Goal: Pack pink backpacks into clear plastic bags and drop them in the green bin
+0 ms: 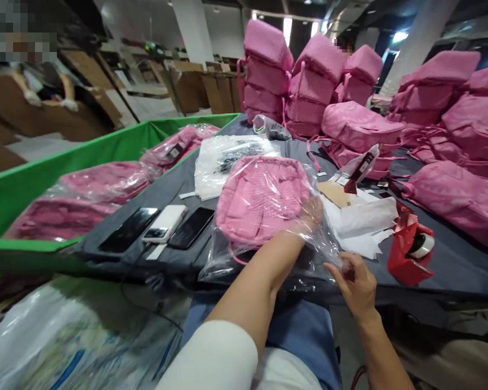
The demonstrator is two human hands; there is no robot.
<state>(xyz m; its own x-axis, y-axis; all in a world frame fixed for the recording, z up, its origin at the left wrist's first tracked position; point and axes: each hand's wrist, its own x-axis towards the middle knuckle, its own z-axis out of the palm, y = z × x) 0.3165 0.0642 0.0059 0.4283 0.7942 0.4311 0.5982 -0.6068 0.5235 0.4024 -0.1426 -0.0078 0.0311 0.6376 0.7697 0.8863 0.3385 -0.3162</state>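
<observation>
A pink backpack (264, 200) lies in a clear plastic bag (217, 260) on the dark table in front of me. My left hand (311, 212) reaches across to the backpack's right side and lies flat against it, fingers stretched out. Clear film seems to cover part of this hand, which blurs the fingers. Lower right, beside the table's front edge, my right hand (355, 281) pinches the gathered edge of the plastic bag, pulled out toward the right. A pink strap loops out below the backpack, seen through the film.
Phones (191, 227) and a white power bank (165, 223) lie left. Behind is a stack of plastic bags (205, 168). Papers (361, 222) and a red tape dispenser (409, 252) sit right. Stacked pink backpacks (268, 70) stand behind; a green-edged bin (20, 168) holds bagged ones. Another person stands far left.
</observation>
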